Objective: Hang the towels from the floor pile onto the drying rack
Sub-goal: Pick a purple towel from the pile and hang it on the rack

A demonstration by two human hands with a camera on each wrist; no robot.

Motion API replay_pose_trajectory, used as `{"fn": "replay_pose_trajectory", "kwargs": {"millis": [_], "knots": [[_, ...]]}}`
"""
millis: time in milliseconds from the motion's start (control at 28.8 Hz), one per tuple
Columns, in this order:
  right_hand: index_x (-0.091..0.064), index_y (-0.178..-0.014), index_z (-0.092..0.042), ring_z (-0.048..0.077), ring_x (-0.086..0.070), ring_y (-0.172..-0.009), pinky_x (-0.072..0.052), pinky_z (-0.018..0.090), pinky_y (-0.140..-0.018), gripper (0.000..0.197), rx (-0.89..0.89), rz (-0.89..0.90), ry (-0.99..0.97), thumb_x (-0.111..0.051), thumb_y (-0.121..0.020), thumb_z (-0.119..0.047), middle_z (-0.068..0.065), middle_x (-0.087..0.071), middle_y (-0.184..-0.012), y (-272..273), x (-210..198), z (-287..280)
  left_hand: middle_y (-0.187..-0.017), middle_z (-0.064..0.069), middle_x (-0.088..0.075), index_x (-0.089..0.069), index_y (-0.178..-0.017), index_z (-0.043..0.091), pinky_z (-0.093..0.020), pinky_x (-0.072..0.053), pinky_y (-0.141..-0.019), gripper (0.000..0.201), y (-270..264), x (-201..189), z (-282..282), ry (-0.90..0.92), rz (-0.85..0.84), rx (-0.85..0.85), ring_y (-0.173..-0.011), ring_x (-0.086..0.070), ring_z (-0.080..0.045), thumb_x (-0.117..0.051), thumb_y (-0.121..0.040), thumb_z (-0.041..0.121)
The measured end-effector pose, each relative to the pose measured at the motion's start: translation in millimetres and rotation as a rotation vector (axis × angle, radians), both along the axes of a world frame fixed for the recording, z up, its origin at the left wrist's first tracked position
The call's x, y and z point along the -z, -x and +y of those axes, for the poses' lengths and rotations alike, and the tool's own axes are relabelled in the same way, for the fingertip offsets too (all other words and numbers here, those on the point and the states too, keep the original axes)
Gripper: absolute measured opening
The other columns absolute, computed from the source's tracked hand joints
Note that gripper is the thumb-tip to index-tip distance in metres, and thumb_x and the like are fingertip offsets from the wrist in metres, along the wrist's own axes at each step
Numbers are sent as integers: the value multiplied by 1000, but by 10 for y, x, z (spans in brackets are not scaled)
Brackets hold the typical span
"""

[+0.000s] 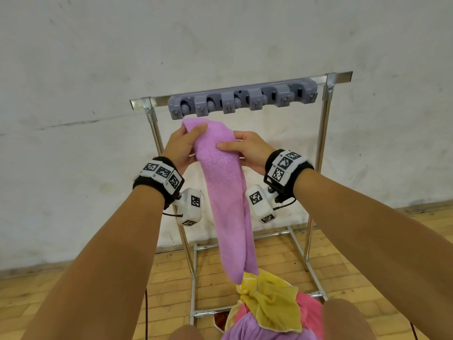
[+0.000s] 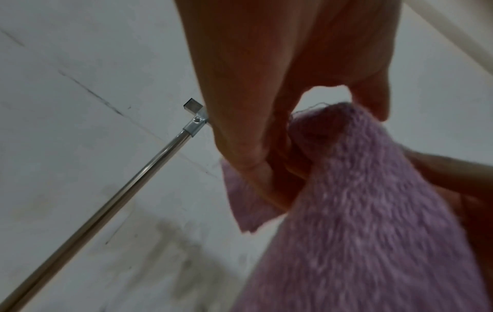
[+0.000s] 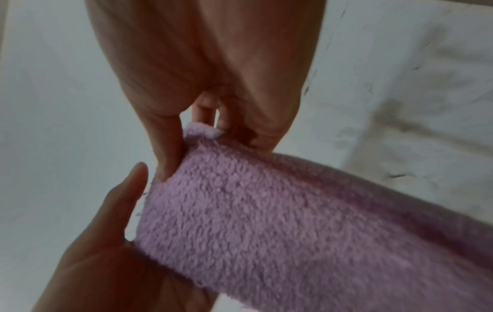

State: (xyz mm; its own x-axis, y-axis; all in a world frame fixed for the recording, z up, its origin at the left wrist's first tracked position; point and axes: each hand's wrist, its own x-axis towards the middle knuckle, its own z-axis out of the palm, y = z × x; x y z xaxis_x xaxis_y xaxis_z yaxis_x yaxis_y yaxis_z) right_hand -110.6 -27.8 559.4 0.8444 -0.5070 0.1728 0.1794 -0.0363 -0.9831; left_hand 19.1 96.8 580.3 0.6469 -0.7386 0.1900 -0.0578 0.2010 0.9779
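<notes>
Gripping purple towel [image 1: 221, 168], both hands [image 1: 182, 148] [image 1: 246, 150] below rack's grey clip bar [image 1: 242, 98].

The fingers of the left hand [image 1: 182, 147] and right hand [image 1: 246, 150] were largely hidden behind the purple towel [image 1: 224, 182]. The floor pile [image 1: 272, 312] was cut off by the bottom edge and partly covered by a knee. In both wrist views the towel was blurred, and the rack's grey clip bar [image 1: 242, 98] was hidden.
</notes>
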Motion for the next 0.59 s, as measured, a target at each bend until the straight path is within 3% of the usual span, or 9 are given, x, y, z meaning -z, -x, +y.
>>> {"fn": "replay_pose_trajectory", "kwargs": {"millis": [69,174,243,347,486,521,590], "knots": [[-67,-118,-9,24,-68,-105,-58,33,-82,37,49,-49,-7,-77,-83,-16,9,-70,-116,-47,-53,10,-122,-11,-64,-55,-132,11,-38,-59,-78,52,37,48,26,-144,-19,92,-109,-64,-28,-67,-89,38],[-69,-107,-5,25,-69,-96,-59,35,-80,23,96,-119,-51,-74,-85,-12,12,-71,-107,-100,-119,23,-117,-9,-66,-57,-128,7,-35,-57,-76,44,83,91,32,-228,-36,135,-108,-65,-27,-69,-89,23],[-68,-106,-5,28,-69,-95,-59,40,-84,18,58,-129,-115,-68,-89,-10,14,-70,-103,-106,-132,36,-114,-10,-67,-57,-126,3,-32,-57,-71,41,56,67,14,-204,-51,88,-105,-65,-27,-69,-88,13],[-59,-125,-8,34,-65,-110,-55,43,-93,37,-54,-10,-77,-66,-89,-15,15,-67,-115,-89,-87,40,-126,-17,-59,-49,-134,2,-34,-56,-68,55,-13,-6,-19,-100,-20,-15,-108,-63,-30,-73,-86,12],[-65,-115,-4,23,-68,-102,-58,33,-79,32,-9,67,16,-73,-85,-10,10,-70,-112,-52,-93,50,-134,-17,-53,-41,-140,9,-32,-57,-62,65,-49,-81,1,7,26,-119,-105,-62,-27,-75,-85,15],[-65,-115,-2,24,-68,-103,-59,34,-82,33,22,37,20,-74,-85,-11,11,-71,-112,-61,-110,34,-134,-16,-53,-40,-141,11,-34,-58,-64,67,-46,-88,20,4,42,-109,-105,-62,-26,-75,-85,18],[-68,-112,-1,26,-70,-100,-60,36,-82,31,77,-21,21,-75,-84,-13,14,-72,-108,-76,-165,25,-132,-15,-50,-35,-145,17,-45,-58,-81,70,-18,-83,77,-68,52,-14,-109,-59,-29,-73,-86,24]]}}
